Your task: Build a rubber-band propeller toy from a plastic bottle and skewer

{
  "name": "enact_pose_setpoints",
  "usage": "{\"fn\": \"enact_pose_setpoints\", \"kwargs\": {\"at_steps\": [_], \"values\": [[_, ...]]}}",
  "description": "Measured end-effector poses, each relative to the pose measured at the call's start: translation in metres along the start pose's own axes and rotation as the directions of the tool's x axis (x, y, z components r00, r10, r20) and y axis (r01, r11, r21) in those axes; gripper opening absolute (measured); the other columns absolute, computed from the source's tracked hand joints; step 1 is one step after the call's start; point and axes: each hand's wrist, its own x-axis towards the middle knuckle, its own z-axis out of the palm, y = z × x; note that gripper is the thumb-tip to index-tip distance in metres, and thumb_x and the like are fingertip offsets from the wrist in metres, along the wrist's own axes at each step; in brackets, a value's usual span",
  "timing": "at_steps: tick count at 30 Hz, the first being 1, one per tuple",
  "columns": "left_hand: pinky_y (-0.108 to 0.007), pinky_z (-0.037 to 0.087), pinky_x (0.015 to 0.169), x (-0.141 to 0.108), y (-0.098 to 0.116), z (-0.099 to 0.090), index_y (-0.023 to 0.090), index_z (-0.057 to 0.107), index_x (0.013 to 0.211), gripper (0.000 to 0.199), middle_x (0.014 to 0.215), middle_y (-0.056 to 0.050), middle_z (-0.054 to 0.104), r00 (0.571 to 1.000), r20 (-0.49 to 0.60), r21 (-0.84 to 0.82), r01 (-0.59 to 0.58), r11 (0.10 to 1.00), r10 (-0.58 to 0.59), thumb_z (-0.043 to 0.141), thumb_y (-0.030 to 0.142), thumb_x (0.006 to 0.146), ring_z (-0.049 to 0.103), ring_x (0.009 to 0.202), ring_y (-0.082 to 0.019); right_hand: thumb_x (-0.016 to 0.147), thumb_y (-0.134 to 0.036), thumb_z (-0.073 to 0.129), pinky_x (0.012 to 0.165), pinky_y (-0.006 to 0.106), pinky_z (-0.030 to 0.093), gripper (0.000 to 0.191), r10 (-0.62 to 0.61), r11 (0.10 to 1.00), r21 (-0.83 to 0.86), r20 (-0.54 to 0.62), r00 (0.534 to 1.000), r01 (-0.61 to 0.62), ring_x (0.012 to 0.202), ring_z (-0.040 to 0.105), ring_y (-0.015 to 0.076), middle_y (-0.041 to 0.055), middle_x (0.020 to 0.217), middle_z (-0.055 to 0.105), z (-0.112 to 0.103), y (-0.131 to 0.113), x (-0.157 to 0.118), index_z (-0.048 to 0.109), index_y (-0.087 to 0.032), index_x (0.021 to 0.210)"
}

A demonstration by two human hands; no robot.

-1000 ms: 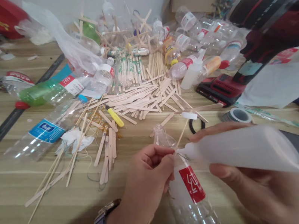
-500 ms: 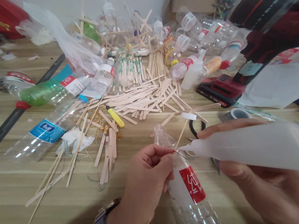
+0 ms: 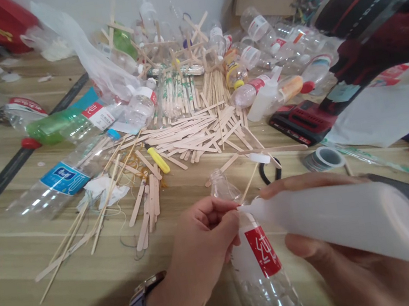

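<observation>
My left hand pinches at the shoulder of a clear plastic bottle with a red label; what lies between its fingertips is too small to make out. A white squeeze bottle lies on its side in the grip of my right hand, and its narrow nozzle meets my left fingertips. Behind the clear bottle's neck, a thin stick slants up to a white cap piece. The lower end of that stick is hidden.
Wooden craft sticks are heaped mid-table, near a yellow-handled tool. A red and black power drill stands at right. A labelled bottle lies left, and a tape roll sits beyond my right hand.
My right hand has brought the squeeze bottle's nozzle slightly left, up to my left fingertips, and its base has dropped and swung toward me. My left hand has barely moved.
</observation>
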Motion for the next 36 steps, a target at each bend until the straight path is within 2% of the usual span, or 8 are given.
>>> {"fn": "enact_pose_setpoints", "kwargs": {"at_steps": [4, 9, 16, 21, 26, 32, 36], "values": [[-0.014, 0.020, 0.033, 0.000, 0.000, 0.000, 0.017, 0.066, 0.075, 0.008, 0.043, 0.009, 0.051, 1.000, 0.002, -0.005, -0.007, 1.000, 0.007, 0.066, 0.021, 0.068, 0.033, 0.035, -0.003, 0.080, -0.045, 0.070, 0.055, 0.030, 0.057, 0.025, 0.026, 0.997, -0.070, 0.026, 0.999, -0.024, 0.076, 0.073, 0.0246, 0.0024, 0.091, 0.075, -0.004, -0.001, 0.002, 0.066, -0.030, 0.100], [-0.014, 0.021, 0.033, 0.001, 0.000, 0.000, 0.017, 0.066, 0.076, 0.009, 0.043, 0.009, 0.050, 1.000, -0.003, -0.008, -0.016, 1.000, 0.016, 0.066, 0.021, 0.069, 0.032, 0.035, -0.003, 0.082, -0.046, 0.070, 0.060, 0.034, 0.058, 0.028, 0.008, 0.998, -0.059, 0.049, 0.999, -0.005, 0.079, 0.073, 0.0270, 0.0044, 0.093, 0.075, -0.004, 0.004, 0.000, 0.065, -0.028, 0.103], [-0.014, 0.021, 0.033, 0.002, 0.001, 0.000, 0.017, 0.066, 0.077, 0.009, 0.044, 0.009, 0.051, 1.000, 0.005, -0.017, -0.011, 1.000, 0.011, 0.066, 0.021, 0.070, 0.033, 0.035, -0.003, 0.080, -0.050, 0.072, 0.066, 0.033, 0.056, 0.032, 0.086, 0.996, -0.041, 0.052, 0.995, -0.084, 0.083, 0.072, 0.0252, 0.0014, 0.097, 0.074, -0.004, 0.004, -0.002, 0.065, -0.031, 0.104], [-0.014, 0.022, 0.033, 0.001, 0.000, 0.000, 0.017, 0.066, 0.076, 0.008, 0.045, 0.009, 0.051, 1.000, 0.003, -0.024, -0.013, 1.000, 0.013, 0.066, 0.020, 0.070, 0.033, 0.036, -0.003, 0.078, -0.049, 0.074, 0.063, 0.028, 0.056, 0.032, 0.051, 0.998, -0.027, 0.031, 0.998, -0.050, 0.079, 0.073, 0.0223, 0.0011, 0.094, 0.075, -0.003, 0.004, 0.002, 0.066, -0.029, 0.102], [-0.014, 0.021, 0.033, 0.002, -0.001, 0.000, 0.017, 0.066, 0.077, 0.009, 0.044, 0.009, 0.052, 1.000, 0.009, -0.046, -0.002, 0.999, 0.002, 0.067, 0.021, 0.069, 0.033, 0.034, -0.002, 0.078, -0.047, 0.074, 0.064, 0.031, 0.057, 0.031, 0.007, 1.000, -0.021, 0.023, 1.000, -0.007, 0.079, 0.072, 0.0246, 0.0032, 0.092, 0.075, -0.003, 0.007, 0.002, 0.066, -0.028, 0.101], [-0.014, 0.020, 0.032, 0.002, -0.001, 0.000, 0.016, 0.066, 0.075, 0.011, 0.043, 0.008, 0.052, 0.999, 0.003, -0.086, 0.035, 0.996, -0.035, 0.069, 0.023, 0.068, 0.033, 0.033, -0.002, 0.080, -0.046, 0.073, 0.068, 0.030, 0.057, 0.031, -0.002, 1.000, -0.003, 0.039, 0.999, 0.002, 0.081, 0.072, 0.0225, 0.0020, 0.095, 0.074, -0.004, 0.010, 0.000, 0.065, -0.028, 0.104], [-0.014, 0.021, 0.032, 0.002, -0.001, 0.000, 0.016, 0.066, 0.076, 0.011, 0.043, 0.008, 0.052, 0.999, -0.001, -0.089, 0.042, 0.995, -0.042, 0.068, 0.023, 0.068, 0.032, 0.033, -0.002, 0.080, -0.045, 0.072, 0.062, 0.030, 0.057, 0.031, 0.014, 1.000, -0.002, 0.038, 0.999, -0.014, 0.078, 0.072, 0.0235, 0.0027, 0.094, 0.074, -0.004, 0.011, -0.001, 0.065, -0.027, 0.104]]}}
